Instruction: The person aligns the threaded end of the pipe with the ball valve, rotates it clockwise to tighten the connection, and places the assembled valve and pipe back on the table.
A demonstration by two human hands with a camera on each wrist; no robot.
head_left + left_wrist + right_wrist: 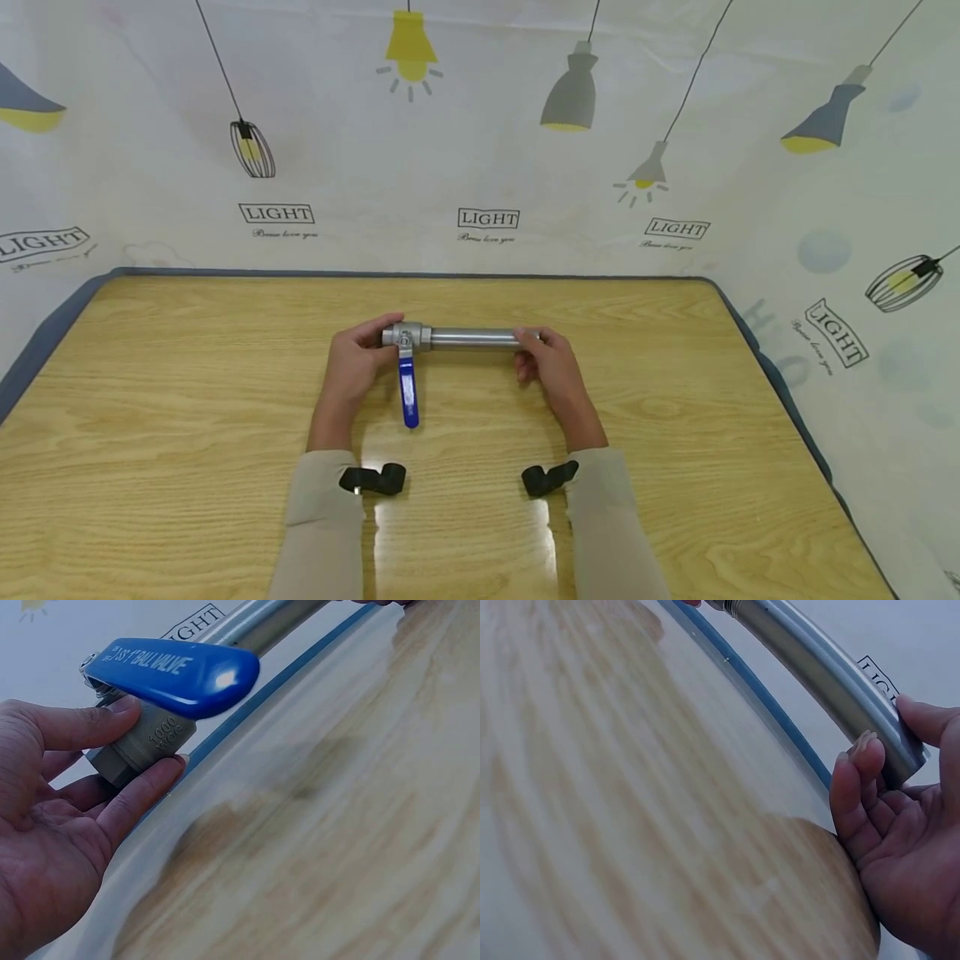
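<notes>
A steel ball valve [414, 334] with a blue lever handle [408, 392] is joined to a straight metal pipe [472, 337], both held level over the table. My left hand [351, 362] grips the valve body at its left end, thumb on the near side and fingers beneath in the left wrist view. White lettering reading "BALL VALVE" runs along the lever, which points back toward me. At the pipe's far right end, my right hand [553, 362] holds it between thumb and curled fingers. Threads [733, 607] show where pipe and valve meet in the right wrist view.
Under both hands lies a wood-grain table [225, 517] with a blue-grey edge [412, 272]. A white wall covering [480, 150] printed with lamps and "LIGHT" rises behind it and at both sides. Black wrist mounts [375, 479] sit on both sleeves.
</notes>
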